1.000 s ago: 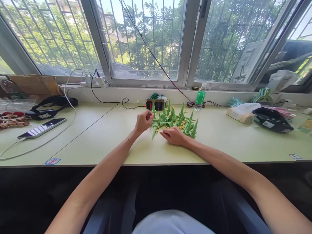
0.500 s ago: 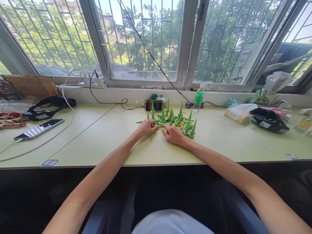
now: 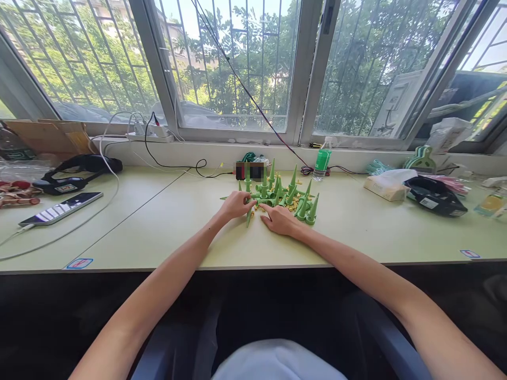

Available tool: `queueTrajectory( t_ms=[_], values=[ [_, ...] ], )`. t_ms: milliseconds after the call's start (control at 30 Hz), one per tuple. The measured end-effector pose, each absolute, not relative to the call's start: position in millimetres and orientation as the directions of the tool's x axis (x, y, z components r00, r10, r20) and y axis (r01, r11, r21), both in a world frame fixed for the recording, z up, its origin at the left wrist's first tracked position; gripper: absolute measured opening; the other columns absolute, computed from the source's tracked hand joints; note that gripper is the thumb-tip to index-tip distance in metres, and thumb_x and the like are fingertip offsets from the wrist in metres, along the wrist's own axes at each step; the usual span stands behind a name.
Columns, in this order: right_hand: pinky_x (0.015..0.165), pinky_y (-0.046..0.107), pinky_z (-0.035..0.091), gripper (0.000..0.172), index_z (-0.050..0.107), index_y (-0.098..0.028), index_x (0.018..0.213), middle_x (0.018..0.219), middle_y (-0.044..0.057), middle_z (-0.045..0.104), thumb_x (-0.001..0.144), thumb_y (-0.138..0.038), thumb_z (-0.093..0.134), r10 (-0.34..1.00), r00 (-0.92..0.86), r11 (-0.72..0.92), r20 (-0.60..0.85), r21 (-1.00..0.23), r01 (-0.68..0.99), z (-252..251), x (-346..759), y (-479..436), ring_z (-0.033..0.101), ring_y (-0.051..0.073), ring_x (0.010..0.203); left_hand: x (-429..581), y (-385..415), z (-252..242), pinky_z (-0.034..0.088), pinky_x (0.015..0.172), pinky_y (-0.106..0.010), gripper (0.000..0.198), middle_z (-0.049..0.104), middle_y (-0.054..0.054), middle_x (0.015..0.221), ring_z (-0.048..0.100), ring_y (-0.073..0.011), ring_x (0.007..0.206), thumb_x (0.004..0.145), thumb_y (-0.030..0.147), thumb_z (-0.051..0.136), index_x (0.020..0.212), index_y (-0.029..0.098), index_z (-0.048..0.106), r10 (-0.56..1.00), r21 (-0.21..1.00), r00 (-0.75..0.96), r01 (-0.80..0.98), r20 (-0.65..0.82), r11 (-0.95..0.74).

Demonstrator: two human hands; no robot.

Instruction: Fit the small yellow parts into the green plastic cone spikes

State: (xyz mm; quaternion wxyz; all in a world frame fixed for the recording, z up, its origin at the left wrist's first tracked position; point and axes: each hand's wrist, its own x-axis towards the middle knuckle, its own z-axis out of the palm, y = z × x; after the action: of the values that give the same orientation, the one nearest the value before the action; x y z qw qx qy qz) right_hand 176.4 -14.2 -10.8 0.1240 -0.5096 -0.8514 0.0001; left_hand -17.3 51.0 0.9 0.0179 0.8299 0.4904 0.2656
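My left hand [image 3: 236,206] is closed around the upper part of a green plastic spike [image 3: 248,217], whose pointed end hangs down toward the tabletop. Close by on the right is my right hand [image 3: 279,220], its index finger stretched toward the head of that spike and its thumb held apart from it. I cannot tell whether the fingertip touches the spike. Behind both hands stands a cluster of similar green spikes [image 3: 303,207], many upright with points up, others lying down. Small yellow plastic pieces [image 3: 261,208] are scattered among and in front of them.
A green-labelled bottle [image 3: 322,161] stands behind the cluster, by the window wall. To the right are a tissue pack [image 3: 387,186] and a black strapped device [image 3: 435,196]. On the left, a phone [image 3: 61,209] lies beside a white cable and another black headset [image 3: 73,177].
My right index finger has straightened and moved slightly left toward the spike, and the thumb has parted from it. The spike in my left hand now hangs more vertically.
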Motion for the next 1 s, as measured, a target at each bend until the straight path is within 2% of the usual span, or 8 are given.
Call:
queueTrajectory(
  t_ms=[200,367,733,833,1000],
  values=[
    [0.085,0.036,0.047,0.050,0.040,-0.020,0.149,0.113,0.016,0.071,0.102,-0.035,0.034,0.866,-0.470,0.482,0.171,-0.039,0.875,-5.7,163.9,-11.3,0.069,0.029,0.100,-17.6,51.2,1.3,0.029,0.055,-0.027,0.034,0.060,-0.004,0.061,0.050,-0.0155,0.058,0.084,0.044,0.054,0.069,0.016,0.067,0.831,0.255,0.362,0.833,0.422,-0.492],
    [0.082,0.036,0.048,0.044,0.053,-0.018,0.137,0.110,0.016,0.071,0.103,-0.033,0.030,0.851,-0.495,0.503,0.177,-0.002,0.864,-6.0,161.9,-8.5,0.070,0.029,0.097,-15.9,50.0,-0.1,0.031,0.055,-0.027,0.035,0.063,-0.005,0.065,0.054,-0.0180,0.063,0.084,0.045,0.053,0.075,0.015,0.070,0.854,0.235,0.352,0.857,0.383,-0.459],
    [0.080,0.032,0.049,0.045,0.049,-0.023,0.143,0.109,0.013,0.073,0.102,-0.036,0.035,0.858,-0.474,0.492,0.198,-0.051,0.869,-7.5,169.8,-14.2,0.070,0.027,0.097,-15.2,51.7,-2.9,0.040,0.062,-0.028,0.036,0.067,-0.007,0.068,0.060,-0.0201,0.068,0.086,0.043,0.054,0.081,0.014,0.074,0.850,0.194,0.378,0.863,0.366,-0.467],
    [0.080,0.033,0.049,0.047,0.046,-0.022,0.146,0.108,0.014,0.072,0.102,-0.036,0.035,0.872,-0.452,0.466,0.187,-0.036,0.884,-4.7,167.3,-15.2,0.069,0.027,0.097,-15.5,53.1,-3.8,0.040,0.063,-0.028,0.036,0.067,-0.007,0.068,0.061,-0.0203,0.069,0.086,0.043,0.054,0.081,0.015,0.075,0.852,0.197,0.372,0.864,0.368,-0.463],
    [0.085,0.034,0.048,0.045,0.050,-0.023,0.143,0.113,0.014,0.071,0.102,-0.035,0.033,0.873,-0.465,0.472,0.145,-0.017,0.881,-1.4,165.2,-16.6,0.068,0.027,0.102,-15.1,53.6,-4.4,0.042,0.065,-0.027,0.033,0.067,-0.007,0.067,0.061,-0.0196,0.068,0.085,0.041,0.056,0.082,0.015,0.076,0.856,0.224,0.361,0.860,0.371,-0.459]
  ],
)
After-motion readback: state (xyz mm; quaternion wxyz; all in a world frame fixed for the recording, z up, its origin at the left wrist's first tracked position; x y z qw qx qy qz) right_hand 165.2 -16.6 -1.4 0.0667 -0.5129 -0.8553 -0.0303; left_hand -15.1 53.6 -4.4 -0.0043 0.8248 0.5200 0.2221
